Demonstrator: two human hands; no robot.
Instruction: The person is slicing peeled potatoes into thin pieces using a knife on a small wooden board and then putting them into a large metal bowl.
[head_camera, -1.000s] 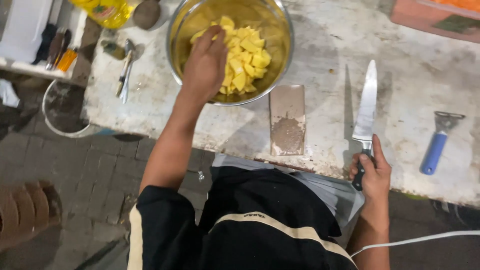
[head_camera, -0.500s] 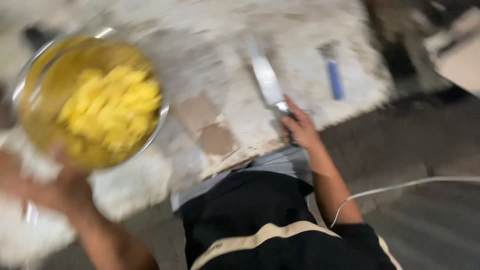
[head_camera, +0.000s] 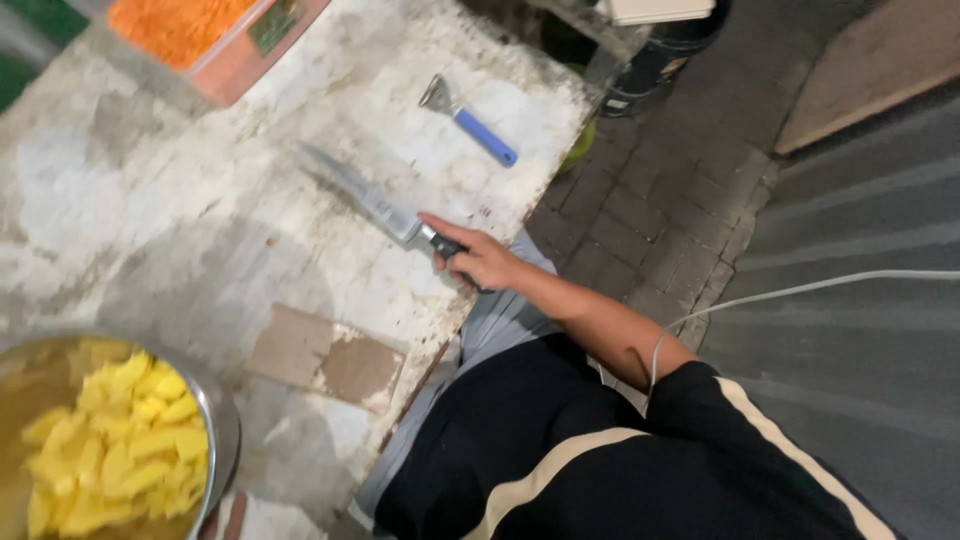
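A large kitchen knife (head_camera: 372, 208) is gripped by the right hand (head_camera: 478, 262) a little right of the frame's centre; the fingers are closed around the dark handle, with the forefinger stretched along it, and the blade lies flat on the worn white table (head_camera: 150, 190), pointing toward the upper left. Nothing is seen under the blade, so no cutting is under way at this instant.

In the lower left corner a metal bowl (head_camera: 222, 430) is seen, well filled with yellow cut pieces (head_camera: 120, 440) sitting in yellowish liquid. Judged from that heap, much of the cutting appears already done; no uncut produce is visible on the table, so what remains cannot be told.

Only a sliver of what may be the left hand (head_camera: 226, 520) is caught at the bottom edge just below the bowl; whether it is open or closed cannot be told.

A blue-handled peeler (head_camera: 470, 122) is left lying in the upper middle, well apart from the knife. A pink tray of orange shreds (head_camera: 180, 25) is placed at the upper left, and a brown cardboard patch (head_camera: 325, 358) is seen between bowl and knife.
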